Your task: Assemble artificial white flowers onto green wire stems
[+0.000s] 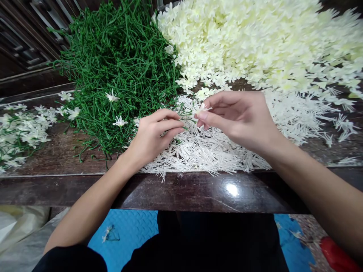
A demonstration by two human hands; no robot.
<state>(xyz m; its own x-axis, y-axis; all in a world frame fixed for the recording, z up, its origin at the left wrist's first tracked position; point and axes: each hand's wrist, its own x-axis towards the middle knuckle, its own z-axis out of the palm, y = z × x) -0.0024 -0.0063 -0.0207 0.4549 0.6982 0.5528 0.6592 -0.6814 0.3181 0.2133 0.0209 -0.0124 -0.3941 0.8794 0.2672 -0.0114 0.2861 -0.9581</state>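
My left hand (157, 133) is closed on a thin green plastic stem (189, 120) that reaches toward my right fingers. Between the thumb and fingertips of my right hand (242, 119) is a small white artificial flower (203, 108), close to the stem's tip. Whether stem and flower are joined is hidden by the fingers. Below both hands lies a heap of thin white spiky stamen pieces (204, 153). Beside my left hand rises a big pile of green stems (119, 64), with a few white flowers (120, 121) lying on it.
Behind my right hand spreads a large heap of cream petal pieces (249, 41). A cluster of white flowers on stems (27, 126) lies at the left of the dark wooden surface (68, 151). Below its front edge are a blue mat (133, 228) and a red object (337, 253).
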